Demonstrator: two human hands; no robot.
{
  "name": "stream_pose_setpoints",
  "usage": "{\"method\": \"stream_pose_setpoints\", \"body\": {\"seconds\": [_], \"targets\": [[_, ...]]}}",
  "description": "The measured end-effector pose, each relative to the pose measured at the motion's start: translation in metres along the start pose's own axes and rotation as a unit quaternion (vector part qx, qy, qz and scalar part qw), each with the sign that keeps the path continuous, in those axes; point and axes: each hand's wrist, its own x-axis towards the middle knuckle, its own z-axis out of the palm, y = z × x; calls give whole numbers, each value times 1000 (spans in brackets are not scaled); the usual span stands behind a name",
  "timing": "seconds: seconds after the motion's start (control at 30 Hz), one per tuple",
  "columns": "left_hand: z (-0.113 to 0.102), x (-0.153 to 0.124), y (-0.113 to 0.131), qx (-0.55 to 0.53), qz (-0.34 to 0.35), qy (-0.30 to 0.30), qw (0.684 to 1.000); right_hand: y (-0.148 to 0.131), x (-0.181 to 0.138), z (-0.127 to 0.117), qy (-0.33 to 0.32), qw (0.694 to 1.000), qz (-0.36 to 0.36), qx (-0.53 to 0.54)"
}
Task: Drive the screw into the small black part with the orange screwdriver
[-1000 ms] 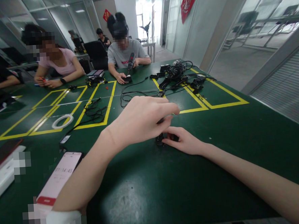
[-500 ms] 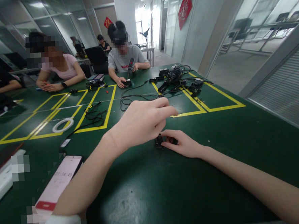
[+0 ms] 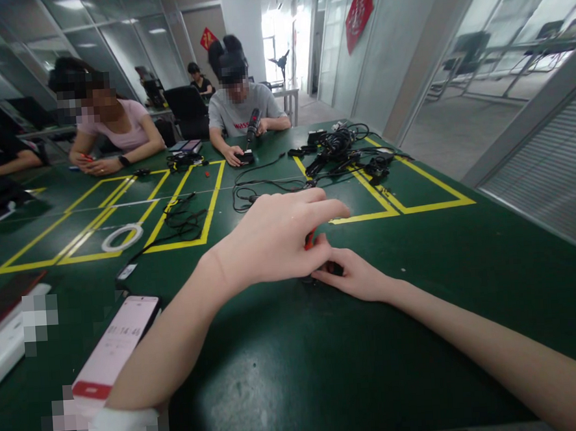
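My left hand (image 3: 279, 235) is closed above the middle of the table, palm down. Between its fingers shows a bit of a red object (image 3: 309, 239), mostly hidden by the hand, so its kind cannot be made out. Just below, my right hand (image 3: 355, 274) rests on the table with its fingers closed around a small black part (image 3: 308, 280). Only the lower edge of that part shows, because my left hand covers the rest.
A phone (image 3: 118, 346) lies by my left forearm. Beyond are a white ring (image 3: 122, 238), black cables (image 3: 183, 222) and a heap of black cords (image 3: 337, 149) on the green table (image 3: 327, 369). Across it, a co-worker holds a power screwdriver (image 3: 254, 123); another person sits further left.
My left hand has come slightly lower over the black part, hiding more of it. The red object now shows between its fingers. My right hand stays in place.
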Motion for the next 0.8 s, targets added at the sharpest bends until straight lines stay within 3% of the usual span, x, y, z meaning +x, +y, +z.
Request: {"method": "stream_pose_setpoints", "body": {"seconds": [0.47, 0.63, 0.8], "targets": [[1, 0, -2, -15, -7, -6, 1000, 0, 0, -2, -13, 1000, 0, -3], [-2, -1, -2, -37, 21, -9, 999, -2, 0, -3, -15, 1000, 4, -1], [1, 0, -4, 19, -5, 5, 1000, -1, 0, -2, -11, 1000, 5, -2]]}}
